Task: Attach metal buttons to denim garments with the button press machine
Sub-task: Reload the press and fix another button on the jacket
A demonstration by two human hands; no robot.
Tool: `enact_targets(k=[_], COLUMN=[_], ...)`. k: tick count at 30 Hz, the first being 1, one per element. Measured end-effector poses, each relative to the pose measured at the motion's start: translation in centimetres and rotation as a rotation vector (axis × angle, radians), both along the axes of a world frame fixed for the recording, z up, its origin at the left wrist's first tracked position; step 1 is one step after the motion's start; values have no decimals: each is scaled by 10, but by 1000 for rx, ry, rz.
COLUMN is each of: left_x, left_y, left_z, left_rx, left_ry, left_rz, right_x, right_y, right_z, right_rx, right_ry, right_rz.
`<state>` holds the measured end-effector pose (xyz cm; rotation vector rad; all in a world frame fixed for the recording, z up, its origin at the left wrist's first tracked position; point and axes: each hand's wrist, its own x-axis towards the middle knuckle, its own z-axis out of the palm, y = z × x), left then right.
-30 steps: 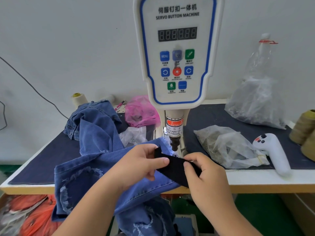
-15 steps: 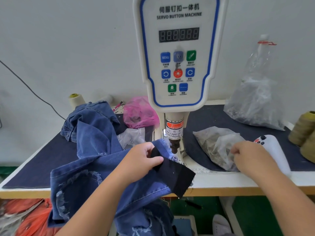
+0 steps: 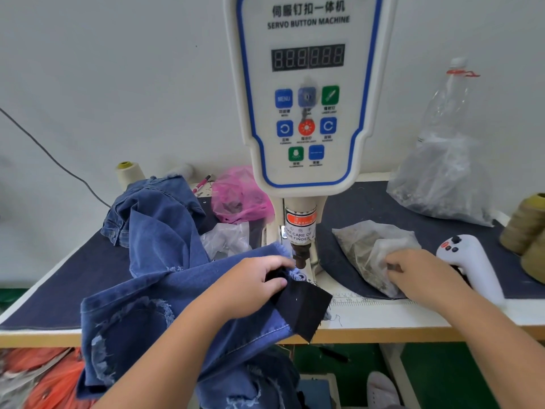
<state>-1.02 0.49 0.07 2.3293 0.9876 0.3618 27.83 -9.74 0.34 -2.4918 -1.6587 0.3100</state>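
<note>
A white servo button machine (image 3: 306, 93) stands at the table's middle, its dark press head (image 3: 301, 256) just above the fabric. My left hand (image 3: 250, 281) grips the blue denim garment (image 3: 165, 290) together with a black fabric patch (image 3: 303, 305), right below the press head. My right hand (image 3: 418, 273) reaches into a clear plastic bag of small metal parts (image 3: 368, 252) to the right of the machine, fingers curled in the bag's mouth. What the fingers hold is hidden.
A white handheld controller (image 3: 472, 261) lies right of my right hand. A large clear bag (image 3: 442, 172), thread cones (image 3: 528, 222), a pink bag (image 3: 239, 196) and a cream spool (image 3: 128, 172) sit on the dark table cover (image 3: 59, 276). Orange cloth (image 3: 44, 376) lies below left.
My right hand let go of the black patch and moved right to the bag of metal parts, where it now digs in. My left hand keeps holding the denim and patch.
</note>
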Motion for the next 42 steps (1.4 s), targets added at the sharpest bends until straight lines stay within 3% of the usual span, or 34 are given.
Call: enact_targets(k=[8, 15, 18, 25, 33, 42], left_x=[0, -21, -22, -14, -17, -17], left_y=[-3, -4, -6, -16, -18, -19], left_z=[11, 24, 21, 11, 7, 3], left_rx=[38, -145, -75, 2, 10, 7], left_ry=[33, 56, 57, 43, 24, -5], left_rz=[-55, -178, -146, -75, -70, -68], right_x=[0, -3, -1, -9, -13, -14], right_y=[4, 4, -1, 8, 4, -22], right_z=[-6, -10, -12, 13, 6, -3], right_rx=[31, 63, 89, -230, -44, 594], right_ry=[18, -21, -1, -3, 99, 315], right_rz=[-57, -95, -89, -19, -111, -166])
